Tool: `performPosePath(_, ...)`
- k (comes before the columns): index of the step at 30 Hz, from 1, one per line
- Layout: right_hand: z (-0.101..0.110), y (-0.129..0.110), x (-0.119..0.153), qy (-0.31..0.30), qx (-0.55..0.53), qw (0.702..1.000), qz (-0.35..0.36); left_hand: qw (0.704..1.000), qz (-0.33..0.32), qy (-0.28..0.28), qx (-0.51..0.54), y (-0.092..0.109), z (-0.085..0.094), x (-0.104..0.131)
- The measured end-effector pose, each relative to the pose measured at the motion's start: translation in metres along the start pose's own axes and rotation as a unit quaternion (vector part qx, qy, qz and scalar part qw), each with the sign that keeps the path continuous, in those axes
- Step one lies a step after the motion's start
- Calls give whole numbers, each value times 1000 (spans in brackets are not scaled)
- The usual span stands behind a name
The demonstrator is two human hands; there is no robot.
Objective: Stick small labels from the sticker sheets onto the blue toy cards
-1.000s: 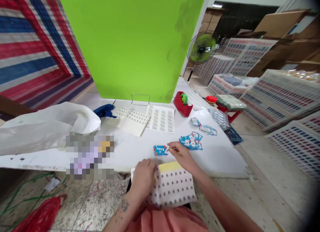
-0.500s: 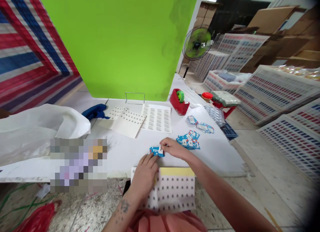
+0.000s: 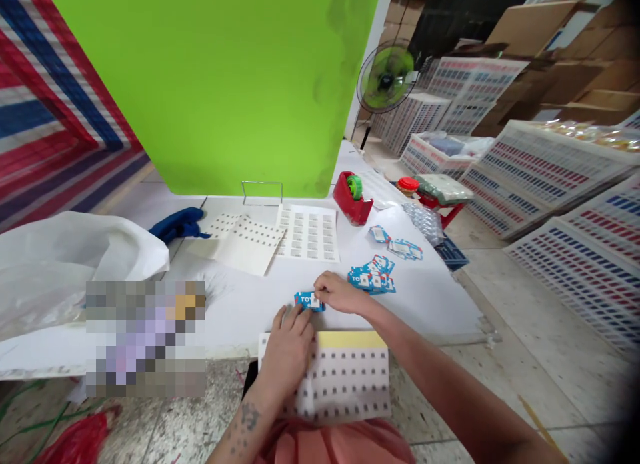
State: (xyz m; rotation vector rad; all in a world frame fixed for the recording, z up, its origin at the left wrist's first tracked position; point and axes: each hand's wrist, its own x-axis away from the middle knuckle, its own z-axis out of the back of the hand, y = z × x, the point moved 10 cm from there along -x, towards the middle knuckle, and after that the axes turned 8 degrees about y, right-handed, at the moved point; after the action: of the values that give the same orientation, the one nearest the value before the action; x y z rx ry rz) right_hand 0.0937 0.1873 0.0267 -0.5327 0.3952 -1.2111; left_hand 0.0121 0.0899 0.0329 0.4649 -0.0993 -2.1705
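A small stack of blue cards (image 3: 304,299) printed with white letters lies on the white table. My left hand (image 3: 290,341) rests palm down just below it, fingers stretched out and their tips at the card's lower edge. Over the card's right end, my right hand (image 3: 341,294) has thumb and forefinger pinched at a small white sticker (image 3: 315,301); part of it is hidden by the fingertips. A sheet of small dark-printed stickers (image 3: 345,376) with a yellow top strip lies across my lap, partly under my left wrist. More blue cards (image 3: 373,277) with white stickers are heaped right of my right hand.
Label sheets (image 3: 310,234) lie farther back, before a large green board (image 3: 215,91). A red tape dispenser (image 3: 353,201) stands at the back right, with more cards (image 3: 405,249) nearby. On the left are a white plastic bag (image 3: 75,251) and blue cloth (image 3: 177,224). Crates (image 3: 575,264) stand beyond.
My right hand has shifted slightly left over the card, its fingertips now covering more of the white sticker. My left hand stays at the card's lower edge. The whole view has shifted a little.
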Motion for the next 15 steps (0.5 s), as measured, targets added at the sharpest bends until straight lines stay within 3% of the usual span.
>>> performPosePath(5,-2,1,-1,-8,14,1000,-2,999,-13,46,-20,2,5,0)
performPosePath(15,-3,1,-1,-5,28,1000,-4,998,-17,52,-28,3,7,-1)
